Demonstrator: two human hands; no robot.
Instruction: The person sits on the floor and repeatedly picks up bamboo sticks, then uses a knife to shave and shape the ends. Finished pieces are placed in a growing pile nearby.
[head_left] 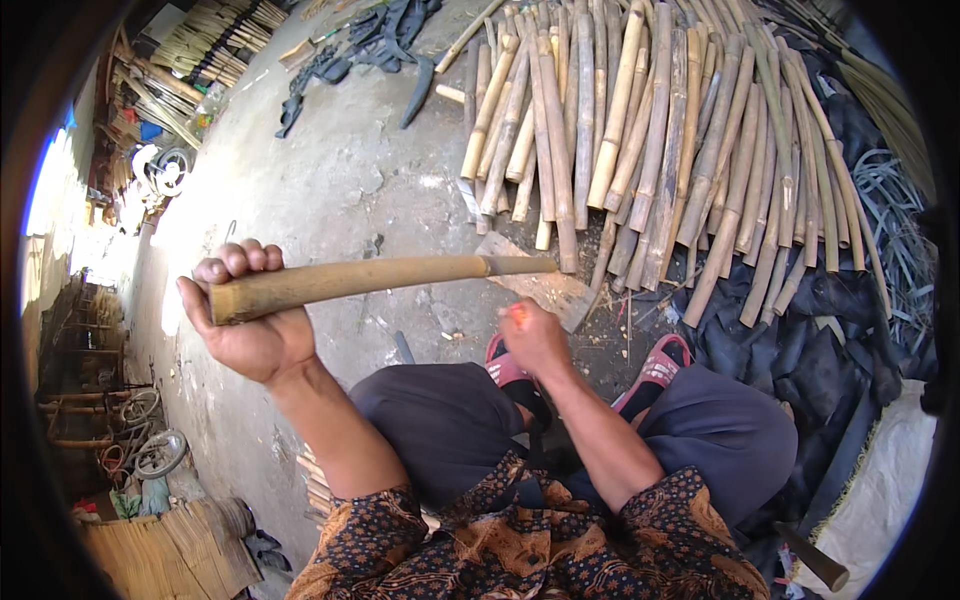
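My left hand [255, 310] is wrapped under and around the thick end of a bamboo pole [390, 280], fingers curled over its far side. The pole stretches to the right, with a ring-like node close to its thin end. That thin end reaches over a flat wooden board [550, 290] on the floor. Below the pole's thin end, my right hand [537, 342] is closed. A bit of orange-red shows at its fingers, but I cannot make out what it is. The right hand looks apart from the pole.
A big pile of cut bamboo poles [660, 130] lies ahead to the right, beside dark sheeting [780, 370] and blue strips [890, 220]. Dark scraps [365, 50] lie on the concrete floor farther off. At the lower right are a white sack [870, 500] and a wooden handle [815, 560].
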